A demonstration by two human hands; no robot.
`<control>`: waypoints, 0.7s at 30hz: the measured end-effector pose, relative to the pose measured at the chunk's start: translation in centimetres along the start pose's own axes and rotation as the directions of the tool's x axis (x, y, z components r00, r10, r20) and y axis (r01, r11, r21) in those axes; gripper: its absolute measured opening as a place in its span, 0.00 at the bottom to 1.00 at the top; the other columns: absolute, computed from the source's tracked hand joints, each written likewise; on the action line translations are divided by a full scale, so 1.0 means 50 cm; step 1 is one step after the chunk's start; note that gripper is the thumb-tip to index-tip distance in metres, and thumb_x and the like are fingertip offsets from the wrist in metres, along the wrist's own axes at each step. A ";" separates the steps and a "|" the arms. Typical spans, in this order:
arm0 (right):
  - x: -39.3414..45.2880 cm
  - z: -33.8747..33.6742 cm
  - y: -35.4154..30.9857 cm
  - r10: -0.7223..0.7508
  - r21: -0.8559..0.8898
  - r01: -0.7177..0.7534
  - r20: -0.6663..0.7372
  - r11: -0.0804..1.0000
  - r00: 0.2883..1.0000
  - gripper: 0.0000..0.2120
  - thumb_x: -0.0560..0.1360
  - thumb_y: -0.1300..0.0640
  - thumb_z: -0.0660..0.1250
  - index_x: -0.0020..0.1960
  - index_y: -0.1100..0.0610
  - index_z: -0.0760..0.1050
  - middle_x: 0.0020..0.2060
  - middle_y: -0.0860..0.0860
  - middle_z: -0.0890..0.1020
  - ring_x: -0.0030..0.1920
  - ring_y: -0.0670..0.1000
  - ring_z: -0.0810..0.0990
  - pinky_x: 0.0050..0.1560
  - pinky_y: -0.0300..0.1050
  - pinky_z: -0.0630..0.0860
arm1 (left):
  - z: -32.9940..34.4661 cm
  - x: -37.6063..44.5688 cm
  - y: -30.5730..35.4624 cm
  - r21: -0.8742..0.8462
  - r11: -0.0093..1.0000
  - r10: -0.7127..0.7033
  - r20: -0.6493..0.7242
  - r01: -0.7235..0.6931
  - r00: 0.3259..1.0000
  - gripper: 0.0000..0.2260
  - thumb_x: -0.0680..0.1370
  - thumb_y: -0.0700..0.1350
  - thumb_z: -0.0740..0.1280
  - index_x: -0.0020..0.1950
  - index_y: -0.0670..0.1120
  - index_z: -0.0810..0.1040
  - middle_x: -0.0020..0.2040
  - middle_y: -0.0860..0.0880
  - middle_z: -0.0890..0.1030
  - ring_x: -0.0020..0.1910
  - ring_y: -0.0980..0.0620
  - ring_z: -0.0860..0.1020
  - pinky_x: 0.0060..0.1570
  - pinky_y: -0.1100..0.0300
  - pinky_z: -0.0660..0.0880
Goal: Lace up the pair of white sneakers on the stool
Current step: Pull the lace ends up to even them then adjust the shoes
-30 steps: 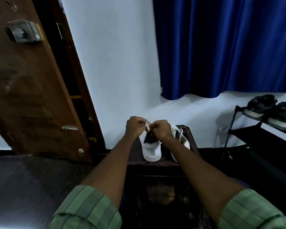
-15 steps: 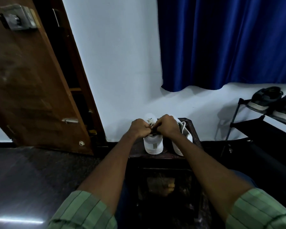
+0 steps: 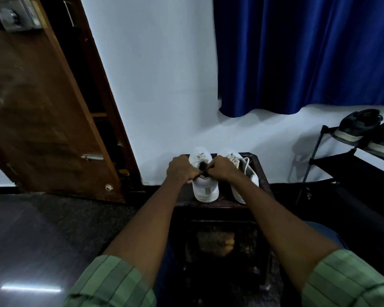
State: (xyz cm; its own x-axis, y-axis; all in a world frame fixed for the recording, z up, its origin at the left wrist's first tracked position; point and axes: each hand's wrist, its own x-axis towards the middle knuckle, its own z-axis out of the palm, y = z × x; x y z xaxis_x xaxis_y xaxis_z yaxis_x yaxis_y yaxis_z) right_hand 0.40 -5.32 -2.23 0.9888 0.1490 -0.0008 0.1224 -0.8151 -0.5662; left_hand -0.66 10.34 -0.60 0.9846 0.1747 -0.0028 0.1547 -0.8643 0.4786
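Observation:
Two white sneakers stand side by side on a dark wooden stool (image 3: 261,173), heels toward me. Over the opening of the left sneaker (image 3: 205,189) my left hand (image 3: 181,168) and my right hand (image 3: 222,169) are both curled, each gripping the collar or a lace end on its own side; the fingertips are hidden. The right sneaker (image 3: 245,171) stands untouched, partly behind my right forearm, with a loose white lace lying over its side.
An open brown door (image 3: 42,107) leans in at the left. A blue curtain (image 3: 308,52) hangs at the back right. A black shoe rack (image 3: 333,160) with dark shoes (image 3: 359,127) stands to the right. Dark floor lies to the left.
Both hands have dropped from holding the lace ends up above the left sneaker to sitting low on its opening. The view has tilted up a little.

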 end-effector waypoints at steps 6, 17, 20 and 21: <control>-0.014 -0.003 -0.007 -0.025 -0.006 0.025 -0.039 1.000 0.999 0.08 0.72 0.56 0.68 0.39 0.57 0.84 0.34 0.56 0.82 0.43 0.57 0.82 0.41 0.47 0.74 | 0.029 0.003 0.023 0.040 0.991 0.124 0.010 -0.124 0.992 0.12 0.71 0.48 0.72 0.51 0.44 0.85 0.49 0.44 0.85 0.51 0.42 0.84 0.45 0.55 0.80; -0.144 0.008 0.026 0.058 -0.290 -0.227 -0.494 0.930 0.868 0.19 0.74 0.48 0.70 0.61 0.55 0.80 0.60 0.56 0.81 0.64 0.61 0.77 0.62 0.59 0.71 | 0.079 -0.025 -0.009 -0.222 0.975 -0.068 -0.176 0.027 0.982 0.24 0.68 0.54 0.75 0.61 0.45 0.78 0.60 0.44 0.77 0.58 0.42 0.79 0.54 0.49 0.78; -0.166 0.021 0.057 0.151 -0.235 -0.247 -0.362 0.940 0.920 0.27 0.78 0.43 0.68 0.69 0.60 0.70 0.66 0.60 0.77 0.72 0.61 0.68 0.65 0.61 0.71 | 0.105 -0.014 -0.018 -0.426 0.897 -0.132 0.003 0.121 0.991 0.20 0.61 0.57 0.71 0.44 0.43 0.82 0.42 0.42 0.83 0.50 0.38 0.83 0.40 0.51 0.77; -0.164 0.022 0.061 0.149 -0.147 -0.204 -0.319 0.968 0.936 0.27 0.79 0.44 0.67 0.69 0.61 0.67 0.66 0.62 0.77 0.73 0.62 0.66 0.64 0.61 0.72 | 0.106 -0.022 -0.016 -0.450 0.886 -0.115 0.023 0.113 0.993 0.13 0.62 0.53 0.69 0.35 0.43 0.79 0.33 0.45 0.79 0.43 0.38 0.83 0.34 0.55 0.71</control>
State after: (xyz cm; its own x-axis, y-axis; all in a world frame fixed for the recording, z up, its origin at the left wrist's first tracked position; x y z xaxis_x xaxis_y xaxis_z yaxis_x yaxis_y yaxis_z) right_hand -7.45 -8.42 -4.87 0.9709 -0.1603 0.1780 -0.0707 -0.9017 -0.4266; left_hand -1.43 8.35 -5.65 0.9620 0.2617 -0.0778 0.2114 -0.5335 0.8189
